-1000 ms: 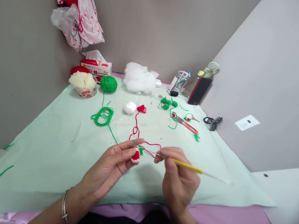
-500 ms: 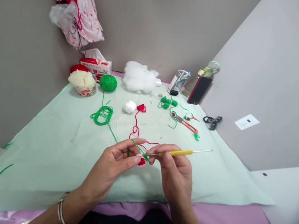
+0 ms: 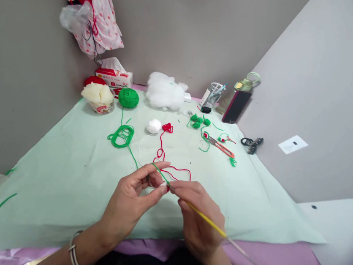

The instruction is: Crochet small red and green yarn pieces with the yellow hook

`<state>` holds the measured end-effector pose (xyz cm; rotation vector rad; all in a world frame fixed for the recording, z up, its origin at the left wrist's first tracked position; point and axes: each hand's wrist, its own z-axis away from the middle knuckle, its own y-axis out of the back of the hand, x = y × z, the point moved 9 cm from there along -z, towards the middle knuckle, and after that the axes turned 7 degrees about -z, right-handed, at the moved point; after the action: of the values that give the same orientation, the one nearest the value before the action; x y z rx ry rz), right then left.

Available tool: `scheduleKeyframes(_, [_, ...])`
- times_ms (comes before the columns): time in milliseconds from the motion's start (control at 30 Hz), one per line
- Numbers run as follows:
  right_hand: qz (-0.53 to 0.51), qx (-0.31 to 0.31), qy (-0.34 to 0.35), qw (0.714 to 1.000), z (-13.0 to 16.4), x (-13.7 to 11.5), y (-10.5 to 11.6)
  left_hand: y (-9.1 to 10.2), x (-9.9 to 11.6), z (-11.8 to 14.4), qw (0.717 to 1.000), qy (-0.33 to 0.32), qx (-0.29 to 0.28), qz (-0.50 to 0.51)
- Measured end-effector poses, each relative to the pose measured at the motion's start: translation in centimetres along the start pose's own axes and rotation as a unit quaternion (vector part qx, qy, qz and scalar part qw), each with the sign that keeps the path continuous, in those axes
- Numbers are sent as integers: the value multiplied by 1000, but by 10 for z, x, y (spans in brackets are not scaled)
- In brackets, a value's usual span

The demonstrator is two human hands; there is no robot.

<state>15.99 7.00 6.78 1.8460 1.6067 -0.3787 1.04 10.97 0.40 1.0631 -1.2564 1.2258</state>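
Note:
My left hand (image 3: 132,197) pinches a small red, white and green crochet piece (image 3: 163,184) above the near part of the pale green cloth (image 3: 63,170). Green yarn (image 3: 135,159) runs over my left forefinger and back to a loose green coil (image 3: 121,136) and a green ball (image 3: 128,98). My right hand (image 3: 197,213) grips a yellow-handled crochet hook (image 3: 207,222), its tip at the piece and its metal tail pointing down to the right. A red strand (image 3: 172,168) trails from the piece across the cloth.
At the back stand a cup of cream fibre (image 3: 99,97), a tissue box (image 3: 114,77), white stuffing (image 3: 165,92), a pen cup (image 3: 211,97), a bottle (image 3: 244,85) and a dark phone (image 3: 236,107). An orange cutter (image 3: 222,147), green bits (image 3: 196,122) and a hair clip (image 3: 251,144) lie right.
My right hand has swung the hook: its tail pointed right and up half a second ago and now points down to the right. The piece is more hidden between my fingers.

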Motion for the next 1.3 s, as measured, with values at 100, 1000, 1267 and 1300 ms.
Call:
scheduleKeyframes(100, [68, -10, 36, 997, 6, -1, -6, 3, 4, 2, 999, -22, 34, -29])
scheduleKeyframes(1000, [-234, 62, -156, 958, -1, 54, -4, -13, -6, -4, 992, 20, -95, 83])
scheduleKeyframes(1267, [-264, 50, -167, 949, -1, 62, -3, -7, -1, -7, 992, 39, -91, 77])
scheduleKeyframes(1300, [-277, 55, -168, 944, -1, 63, -3, -6, 0, -7, 993, 34, -91, 69])
